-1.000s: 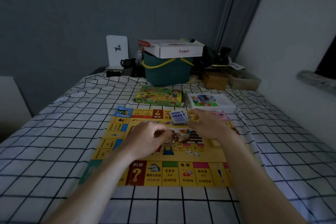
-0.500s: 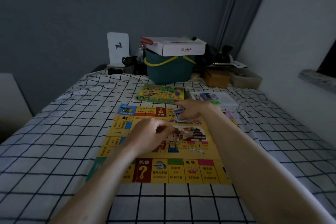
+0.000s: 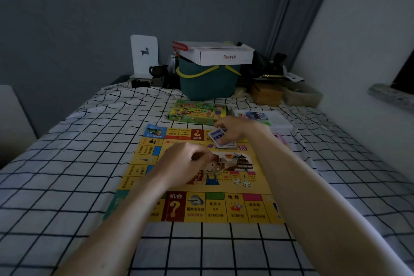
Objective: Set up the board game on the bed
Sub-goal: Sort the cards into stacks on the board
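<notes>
A yellow game board (image 3: 235,208) lies flat on the checked bedsheet (image 3: 67,163). My right hand (image 3: 237,127) pinches a small stack of blue-backed cards (image 3: 218,138) over the board's far edge. My left hand (image 3: 186,163) hovers over the board's middle with fingers curled; I cannot tell whether it holds anything. Two white dice (image 3: 242,182) sit on the board. The green game box (image 3: 198,113) lies just beyond the board, and a white tray with game pieces (image 3: 268,120) sits to its right.
A teal bucket (image 3: 208,83) with a white carton (image 3: 221,55) on top stands at the bed's head. A brown box (image 3: 266,94) and a clear container (image 3: 302,96) sit to its right. The wall (image 3: 358,51) runs along the right side.
My right hand has carried the cards away from me, from above the board's middle to its far edge. My left hand has barely shifted.
</notes>
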